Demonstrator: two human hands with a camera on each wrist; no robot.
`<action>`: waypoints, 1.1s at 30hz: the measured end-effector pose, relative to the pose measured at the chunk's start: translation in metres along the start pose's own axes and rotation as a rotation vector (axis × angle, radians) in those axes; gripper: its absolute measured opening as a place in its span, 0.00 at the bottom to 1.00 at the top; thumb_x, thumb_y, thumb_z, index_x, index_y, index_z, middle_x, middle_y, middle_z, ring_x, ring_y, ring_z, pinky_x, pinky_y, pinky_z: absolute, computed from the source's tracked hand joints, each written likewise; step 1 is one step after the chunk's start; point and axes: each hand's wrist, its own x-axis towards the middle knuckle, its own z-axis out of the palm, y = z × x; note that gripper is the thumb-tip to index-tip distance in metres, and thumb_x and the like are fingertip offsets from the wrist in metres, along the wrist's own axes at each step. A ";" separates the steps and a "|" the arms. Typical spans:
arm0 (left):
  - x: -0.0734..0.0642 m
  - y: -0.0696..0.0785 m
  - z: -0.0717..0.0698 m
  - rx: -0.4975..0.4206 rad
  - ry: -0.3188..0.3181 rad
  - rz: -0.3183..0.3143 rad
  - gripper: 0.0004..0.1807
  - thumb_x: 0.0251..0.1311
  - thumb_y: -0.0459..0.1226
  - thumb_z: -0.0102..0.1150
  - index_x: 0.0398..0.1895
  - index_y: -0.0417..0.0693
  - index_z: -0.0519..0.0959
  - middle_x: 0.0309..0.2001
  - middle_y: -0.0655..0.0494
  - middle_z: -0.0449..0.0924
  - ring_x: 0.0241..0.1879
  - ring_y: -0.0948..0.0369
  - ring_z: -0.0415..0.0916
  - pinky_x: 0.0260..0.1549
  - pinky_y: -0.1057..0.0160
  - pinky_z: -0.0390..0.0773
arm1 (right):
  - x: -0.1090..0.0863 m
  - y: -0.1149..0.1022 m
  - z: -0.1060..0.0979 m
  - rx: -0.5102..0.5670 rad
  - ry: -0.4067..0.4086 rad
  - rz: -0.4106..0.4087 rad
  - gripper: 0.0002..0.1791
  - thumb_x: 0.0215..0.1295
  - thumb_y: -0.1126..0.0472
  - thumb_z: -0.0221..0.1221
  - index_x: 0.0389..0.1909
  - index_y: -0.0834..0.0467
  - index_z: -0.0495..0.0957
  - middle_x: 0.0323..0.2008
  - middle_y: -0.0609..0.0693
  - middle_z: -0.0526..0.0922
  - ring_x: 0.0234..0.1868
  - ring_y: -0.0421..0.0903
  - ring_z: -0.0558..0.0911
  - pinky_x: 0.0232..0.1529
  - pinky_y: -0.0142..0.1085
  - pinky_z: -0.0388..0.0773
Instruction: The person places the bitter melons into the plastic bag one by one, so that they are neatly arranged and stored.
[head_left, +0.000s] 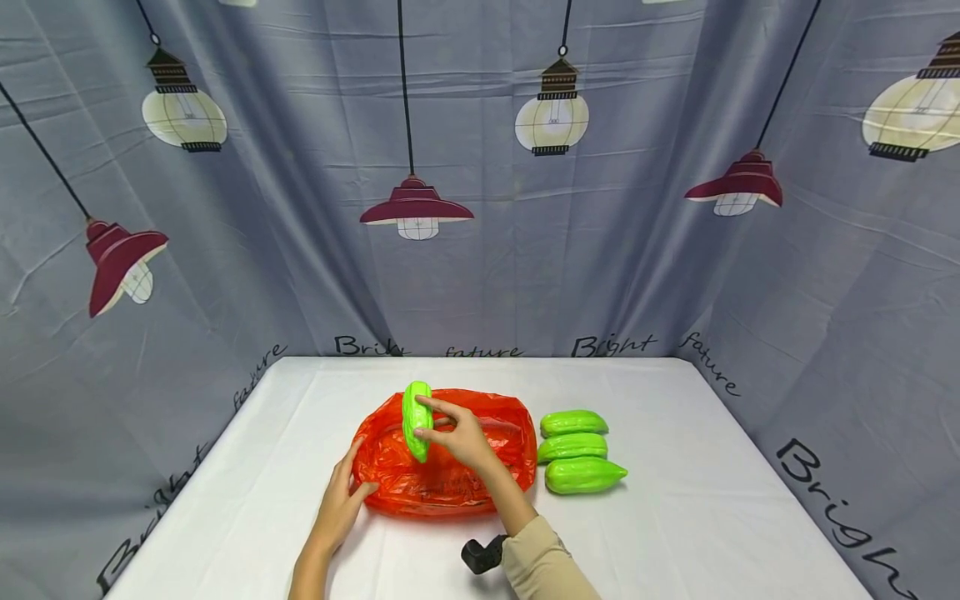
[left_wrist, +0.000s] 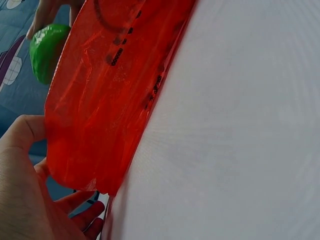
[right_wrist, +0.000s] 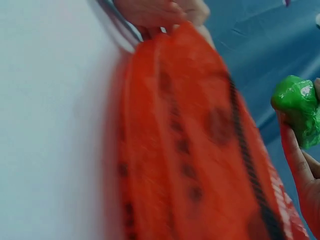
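A bright green, ridged bitter melon (head_left: 415, 421) is pinched between the thumb and fingers of my right hand (head_left: 467, 440). It is held roughly upright over the wide mouth of a red plastic bag (head_left: 450, 507). At the bag's left end, my left hand (head_left: 339, 502) holds the edge, thumb at the front and fingers round the side. The left wrist view shows those fingers (left_wrist: 84, 216) curled behind the red film. To the right of the bag lie three more bitter melons (head_left: 573, 447), stacked front to back in a row.
A white cloth covers the table (head_left: 697, 517). Behind and beside it hangs a grey-blue curtain (head_left: 487, 283) printed with lamps and lettering. A black wrist camera (head_left: 483, 554) sticks out from the beige right sleeve (head_left: 543, 562) near the front.
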 end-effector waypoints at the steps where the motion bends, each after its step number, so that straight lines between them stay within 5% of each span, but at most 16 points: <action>1: 0.000 0.000 0.000 0.000 -0.002 0.000 0.42 0.52 0.34 0.56 0.72 0.52 0.51 0.66 0.36 0.53 0.64 0.39 0.51 0.55 0.34 0.55 | 0.000 0.001 0.003 -0.007 -0.002 0.004 0.28 0.56 0.66 0.63 0.60 0.60 0.71 0.54 0.59 0.74 0.44 0.59 0.78 0.34 0.36 0.79; 14: 0.001 0.000 0.000 0.018 -0.026 -0.004 0.42 0.53 0.35 0.56 0.72 0.56 0.50 0.66 0.37 0.53 0.64 0.38 0.52 0.54 0.32 0.53 | 0.005 0.039 0.031 -0.107 -0.070 0.083 0.26 0.53 0.64 0.65 0.56 0.57 0.75 0.56 0.59 0.73 0.37 0.50 0.83 0.31 0.33 0.79; 22: -0.001 0.002 -0.001 0.017 -0.037 -0.016 0.42 0.53 0.36 0.57 0.72 0.56 0.50 0.65 0.37 0.54 0.64 0.38 0.52 0.55 0.34 0.55 | 0.013 0.065 0.040 -0.128 -0.080 0.107 0.26 0.52 0.62 0.66 0.55 0.54 0.77 0.50 0.56 0.78 0.42 0.52 0.80 0.30 0.31 0.78; 33: -0.001 0.000 -0.001 0.045 -0.029 0.005 0.43 0.52 0.36 0.58 0.72 0.55 0.51 0.65 0.37 0.56 0.63 0.38 0.54 0.53 0.32 0.55 | 0.015 0.071 0.051 -0.168 -0.099 0.146 0.25 0.52 0.60 0.66 0.55 0.52 0.77 0.45 0.54 0.79 0.39 0.46 0.79 0.29 0.30 0.78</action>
